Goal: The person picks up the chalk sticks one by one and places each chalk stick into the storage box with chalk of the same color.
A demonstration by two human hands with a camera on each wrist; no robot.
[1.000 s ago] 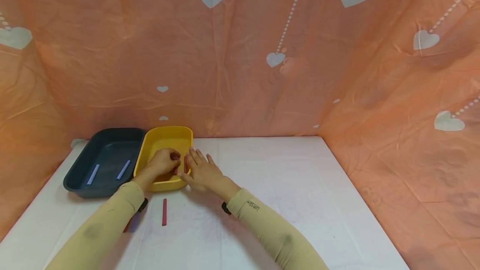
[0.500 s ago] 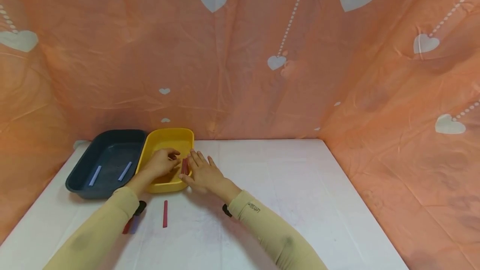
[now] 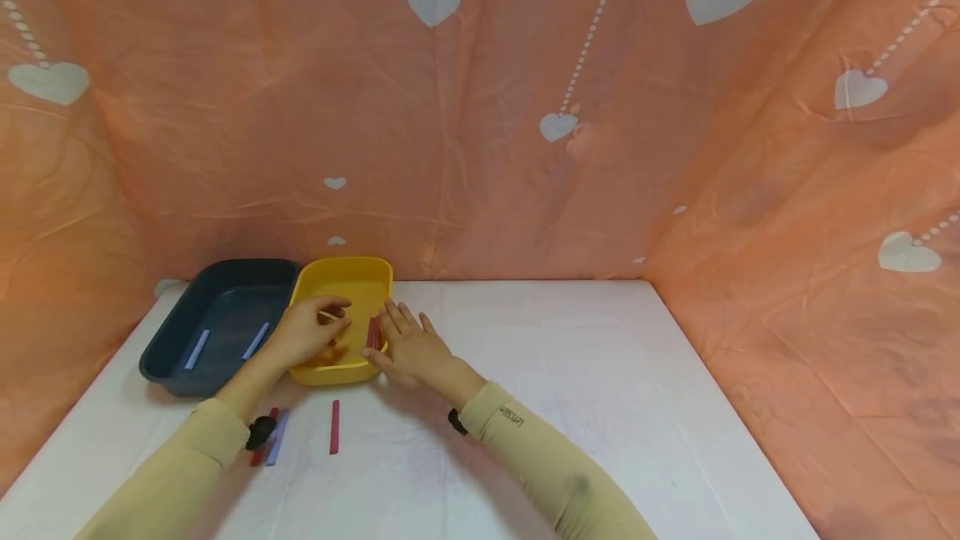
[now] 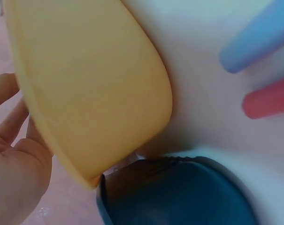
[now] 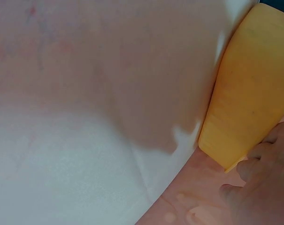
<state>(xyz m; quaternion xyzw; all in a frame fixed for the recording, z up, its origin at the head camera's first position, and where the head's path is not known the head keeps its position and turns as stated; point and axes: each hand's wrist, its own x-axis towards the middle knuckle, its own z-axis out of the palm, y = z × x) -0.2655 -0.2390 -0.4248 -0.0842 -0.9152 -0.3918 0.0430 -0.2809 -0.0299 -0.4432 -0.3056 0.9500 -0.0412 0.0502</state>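
Observation:
Over the yellow tray [image 3: 341, 375], my left hand [image 3: 306, 333] hovers with its fingers loosely bent and nothing between them. Two short red sticks [image 3: 372, 333], chalk-like in shape, lie side by side along that tray's right wall. My right hand [image 3: 412, 352] rests at the right rim beside them, fingers extended. From the left wrist view, the left hand [image 4: 19, 173] shows beyond the tray's rim. In the right wrist view, the fingers of the right hand [image 5: 268, 173] lie along the tray's edge.
A dark blue tray [image 3: 161, 357] adjoins the yellow one on the left, holding two lilac sticks [image 3: 197, 350]. In front on the white table lie a red stick [image 3: 334, 427], a lilac stick [image 3: 277, 438] and another red stick [image 3: 258, 455] partly behind the left wrist.
My left hand has let go of a red stick beside the other one in the yellow tray and drawn back leftward. The right hand has stayed at the rim.

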